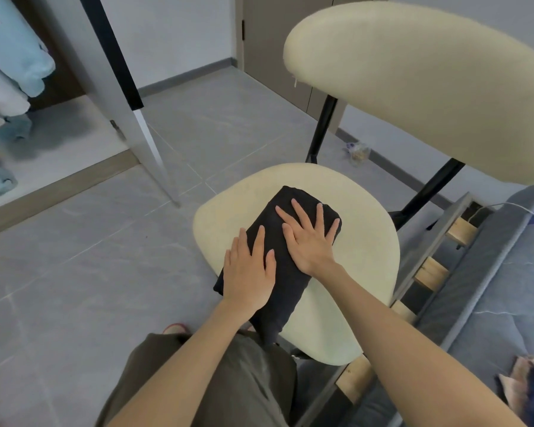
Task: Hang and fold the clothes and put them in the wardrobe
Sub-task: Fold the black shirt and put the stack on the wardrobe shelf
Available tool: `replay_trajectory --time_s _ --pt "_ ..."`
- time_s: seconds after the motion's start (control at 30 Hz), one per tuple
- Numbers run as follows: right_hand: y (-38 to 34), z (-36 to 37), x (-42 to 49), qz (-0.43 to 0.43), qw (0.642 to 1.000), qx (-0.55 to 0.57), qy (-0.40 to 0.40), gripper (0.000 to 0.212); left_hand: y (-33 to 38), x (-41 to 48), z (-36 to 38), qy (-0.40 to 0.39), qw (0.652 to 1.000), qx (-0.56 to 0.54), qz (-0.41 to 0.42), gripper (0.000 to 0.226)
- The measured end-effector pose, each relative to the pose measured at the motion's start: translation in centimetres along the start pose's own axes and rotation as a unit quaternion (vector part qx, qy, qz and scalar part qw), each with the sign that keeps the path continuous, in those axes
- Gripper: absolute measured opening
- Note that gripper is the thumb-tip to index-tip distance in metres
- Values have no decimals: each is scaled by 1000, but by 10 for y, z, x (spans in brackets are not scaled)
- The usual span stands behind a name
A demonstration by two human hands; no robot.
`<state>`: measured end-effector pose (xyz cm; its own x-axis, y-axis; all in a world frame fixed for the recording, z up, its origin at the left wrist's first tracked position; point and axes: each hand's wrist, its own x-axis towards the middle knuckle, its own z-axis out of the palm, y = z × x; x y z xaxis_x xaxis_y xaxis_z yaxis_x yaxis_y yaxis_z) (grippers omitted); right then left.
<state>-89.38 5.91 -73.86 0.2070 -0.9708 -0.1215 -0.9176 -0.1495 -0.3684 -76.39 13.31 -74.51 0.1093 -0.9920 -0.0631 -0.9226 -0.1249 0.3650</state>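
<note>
Folded black garment [287,282] at frame centre on the cream chair seat [361,272], near end drooping off the seat's front edge and partly hidden by the left forearm. Pressed flat on it, left hand [247,272] nearer, right hand [310,238] just beyond, fingers straight, gripping nothing. Upper left, pale blue clothes [16,47] in the wardrobe [59,167], cut off by the frame.

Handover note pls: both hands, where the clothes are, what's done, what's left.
Left hand: open, pressing flat on the near half of the folded black garment.
Right hand: open, flat on the far half.
The garment lies on the cream chair seat, with its near end over the front edge.
Light blue clothes hang in the open wardrobe, left.
Done: black garment folded.
Left: carry it into the wardrobe.
</note>
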Motion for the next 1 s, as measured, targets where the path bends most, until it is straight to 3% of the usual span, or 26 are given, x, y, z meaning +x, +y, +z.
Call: replay_trajectory --time_s 0.1,0.2,0.3,0.37,0.43,0.5,0.73,0.9,1.0 --pt "-4 -1 -6 32 999 24 11 45 -1 -1 -5 1 1000 -14 2 57" --pt "-8 0 -24 94 978 176 68 48 0 -2 -11 -1 1000 -22 4 57" --pt "-14 0 -46 161 911 358 122 53 0 3 -20 -27 998 -51 -14 58" --pt "-17 -2 -58 219 847 464 137 58 0 11 -27 -53 994 -88 -40 63" --pt "-17 -6 -65 257 776 561 130 62 -2 20 -34 -77 984 -140 -75 68" --pt "-15 -9 -71 280 747 595 101 65 -2 27 -39 -105 973 -178 -103 72" --pt "-10 -11 -67 305 750 587 16 65 7 30 -41 -161 921 -301 -187 76" --pt "1 -18 -76 288 752 592 9 67 8 26 -44 -239 832 -447 -224 66" --pt "13 -29 -86 263 775 574 12 65 17 15 -43 -261 814 -474 -212 66"
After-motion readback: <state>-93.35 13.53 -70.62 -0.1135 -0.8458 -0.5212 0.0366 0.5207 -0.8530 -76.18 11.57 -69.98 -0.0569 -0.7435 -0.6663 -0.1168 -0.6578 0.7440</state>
